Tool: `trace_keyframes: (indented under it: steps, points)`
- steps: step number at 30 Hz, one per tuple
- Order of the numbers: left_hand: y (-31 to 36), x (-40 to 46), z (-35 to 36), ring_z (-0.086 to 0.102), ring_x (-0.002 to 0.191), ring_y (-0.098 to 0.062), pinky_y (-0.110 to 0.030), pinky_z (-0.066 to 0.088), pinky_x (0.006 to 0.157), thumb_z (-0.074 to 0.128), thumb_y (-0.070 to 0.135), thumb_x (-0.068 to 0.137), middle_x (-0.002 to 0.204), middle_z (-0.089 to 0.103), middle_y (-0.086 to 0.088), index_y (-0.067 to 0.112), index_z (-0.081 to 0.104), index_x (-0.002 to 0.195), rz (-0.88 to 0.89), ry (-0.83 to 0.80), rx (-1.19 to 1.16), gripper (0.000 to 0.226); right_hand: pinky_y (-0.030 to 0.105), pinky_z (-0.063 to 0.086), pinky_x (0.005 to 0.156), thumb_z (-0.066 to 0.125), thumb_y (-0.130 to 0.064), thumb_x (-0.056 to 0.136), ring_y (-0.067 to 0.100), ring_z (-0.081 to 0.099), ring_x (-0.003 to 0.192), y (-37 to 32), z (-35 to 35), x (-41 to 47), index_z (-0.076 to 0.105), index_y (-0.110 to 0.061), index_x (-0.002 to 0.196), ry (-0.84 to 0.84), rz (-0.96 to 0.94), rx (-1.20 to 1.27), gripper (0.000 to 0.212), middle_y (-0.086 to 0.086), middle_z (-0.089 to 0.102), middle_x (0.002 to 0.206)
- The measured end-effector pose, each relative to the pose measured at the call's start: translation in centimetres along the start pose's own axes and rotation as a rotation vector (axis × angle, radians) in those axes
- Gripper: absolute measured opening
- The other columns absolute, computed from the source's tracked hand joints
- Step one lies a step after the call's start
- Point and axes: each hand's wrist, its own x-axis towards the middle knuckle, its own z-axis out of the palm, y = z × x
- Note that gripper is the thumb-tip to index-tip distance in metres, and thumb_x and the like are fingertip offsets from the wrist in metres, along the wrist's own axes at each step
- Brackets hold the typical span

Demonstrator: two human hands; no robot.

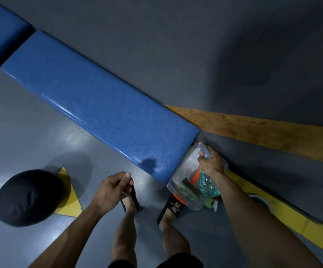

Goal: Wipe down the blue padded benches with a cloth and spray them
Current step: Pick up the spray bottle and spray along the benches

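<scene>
A long blue padded bench (98, 105) runs diagonally from upper left to lower centre, with a second blue bench (2, 29) beyond a gap at its far end. My right hand (211, 163) grips the trigger head of a teal spray bottle (208, 184), holding it over a clear plastic bin (178, 187) at the bench's near end. A folded greenish cloth (189, 189) lies inside the bin. My left hand (114, 188) hangs in front of the bench's near corner, its fingers curled with nothing visible in them.
A black round cushion (27, 198) sits on a yellow triangle (70, 200) on the grey floor at left. A green bottle (210, 203) lies beside the bin. A wooden panel (263, 132) and a yellow strip (284, 211) run along the right. My sandalled feet stand below the bin.
</scene>
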Motion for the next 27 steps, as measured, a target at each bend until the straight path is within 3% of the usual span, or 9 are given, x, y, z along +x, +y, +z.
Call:
trace_keyframes:
  steps: [6, 10, 15, 19, 22, 24, 27]
  points:
    - [-0.7, 2.2, -4.0, 0.065, 0.065, -0.018, -0.034, 0.053, 0.066, 0.047, 0.049, 0.098, 0.071, 0.069, -0.008, 0.018, 0.068, 0.079, 0.036, -0.020, 0.010, 0.041, 0.035, 0.052, 0.079, 0.064, -0.008, 0.085, 0.017, 0.062, 0.086, -3.3, 4.4, -0.1, 0.066, -0.029, 0.116, -0.085, -0.058, 0.113, 0.037, -0.008, 0.065, 0.096]
    - [-1.1, 3.3, -7.6, 0.063, 0.064, -0.020, -0.032, 0.052, 0.064, 0.046, 0.047, 0.097, 0.070, 0.069, -0.008, 0.013, 0.068, 0.082, 0.057, -0.026, 0.000, 0.043, 0.048, 0.057, 0.078, 0.063, -0.011, 0.085, 0.027, 0.067, 0.085, -6.2, 8.2, 0.3, 0.063, -0.026, 0.095, -0.070, -0.034, 0.062, 0.018, -0.012, 0.062, 0.082]
    - [-1.7, 4.4, -11.8, 0.061, 0.059, -0.016, -0.021, 0.050, 0.059, 0.047, 0.041, 0.095, 0.067, 0.067, -0.011, 0.010, 0.067, 0.079, 0.067, -0.024, -0.069, 0.040, 0.040, 0.054, 0.075, 0.062, -0.009, 0.082, 0.024, 0.063, 0.082, -8.6, 11.6, -2.1, 0.065, -0.021, 0.104, -0.034, -0.024, -0.004, 0.026, -0.005, 0.063, 0.088]
    - [-2.6, 5.4, -14.7, 0.061, 0.058, -0.016, -0.019, 0.049, 0.056, 0.046, 0.039, 0.095, 0.065, 0.066, -0.012, 0.009, 0.065, 0.078, 0.053, -0.036, -0.105, 0.039, 0.029, 0.049, 0.072, 0.061, -0.002, 0.081, 0.011, 0.061, 0.079, -8.9, 14.2, -5.9, 0.063, -0.028, 0.091, -0.185, -0.092, 0.005, 0.028, -0.012, 0.064, 0.086]
    - [-3.6, 6.2, -16.9, 0.061, 0.060, -0.017, -0.021, 0.049, 0.058, 0.046, 0.039, 0.097, 0.066, 0.066, -0.011, 0.017, 0.066, 0.076, 0.062, -0.036, -0.094, 0.037, 0.018, 0.045, 0.074, 0.059, 0.001, 0.080, 0.002, 0.059, 0.079, -8.4, 16.4, -7.9, 0.067, -0.017, 0.107, -0.272, -0.124, -0.072, 0.034, -0.017, 0.062, 0.088]
    - [-4.1, 6.6, -18.2, 0.060, 0.061, -0.016, -0.022, 0.049, 0.059, 0.045, 0.041, 0.098, 0.066, 0.066, -0.007, 0.021, 0.066, 0.076, 0.066, -0.034, -0.090, 0.036, 0.012, 0.043, 0.068, 0.060, -0.004, 0.078, 0.002, 0.059, 0.075, -8.2, 17.7, -8.9, 0.066, -0.017, 0.102, -0.304, -0.114, -0.133, 0.028, -0.017, 0.062, 0.083]
    - [-4.4, 6.9, -19.6, 0.059, 0.060, -0.015, -0.022, 0.048, 0.059, 0.045, 0.045, 0.095, 0.064, 0.065, -0.004, 0.022, 0.066, 0.076, 0.060, -0.008, -0.106, 0.036, 0.030, 0.048, 0.069, 0.056, -0.019, 0.070, 0.018, 0.062, 0.079, -8.1, 19.0, -9.9, 0.057, -0.024, 0.081, -0.296, -0.093, -0.243, 0.012, -0.009, 0.064, 0.079]
